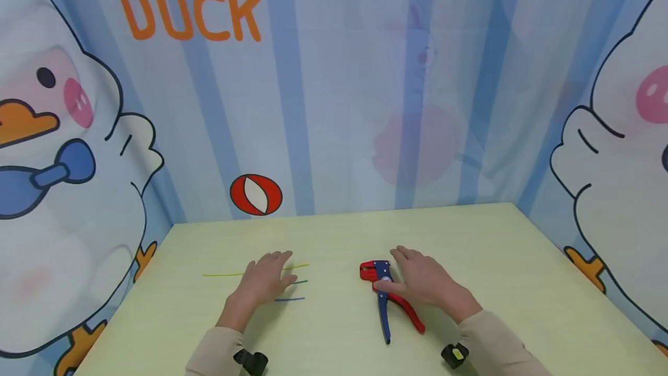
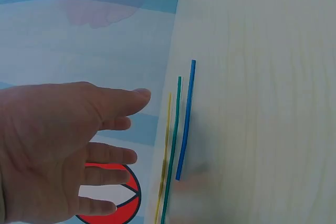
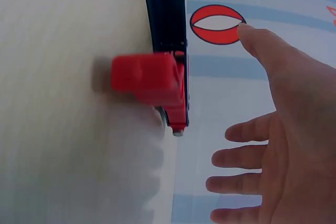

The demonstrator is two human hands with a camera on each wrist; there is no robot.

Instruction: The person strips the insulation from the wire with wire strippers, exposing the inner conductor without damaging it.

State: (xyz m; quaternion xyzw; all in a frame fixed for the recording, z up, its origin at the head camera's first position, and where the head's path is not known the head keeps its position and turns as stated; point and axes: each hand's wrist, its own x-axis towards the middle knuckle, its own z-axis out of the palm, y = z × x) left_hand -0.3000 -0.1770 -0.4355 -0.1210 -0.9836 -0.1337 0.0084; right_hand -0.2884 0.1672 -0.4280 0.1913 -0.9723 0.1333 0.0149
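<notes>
Three thin wires lie roughly parallel on the table: a long yellow wire (image 1: 224,275), a green wire (image 1: 301,282) and a shorter blue wire (image 2: 186,124). My left hand (image 1: 265,280) hovers over them with fingers extended, hiding part of the yellow and green ones in the head view; the left wrist view shows it holding nothing. Beside my right hand (image 1: 425,277) lies a red and blue wire stripper (image 1: 383,309), its handles spread toward me. That hand's fingers are straight and its palm (image 3: 296,145) is bare. In the head view the thumb overlaps the tool; the right wrist view shows them apart.
The pale wooden table (image 1: 334,242) reaches back to a striped blue curtain (image 1: 344,103) printed with ducks. Bare tabletop lies between the wires and the wire stripper. A black wrist camera (image 1: 251,361) sits at the left cuff, another camera (image 1: 455,355) at the right.
</notes>
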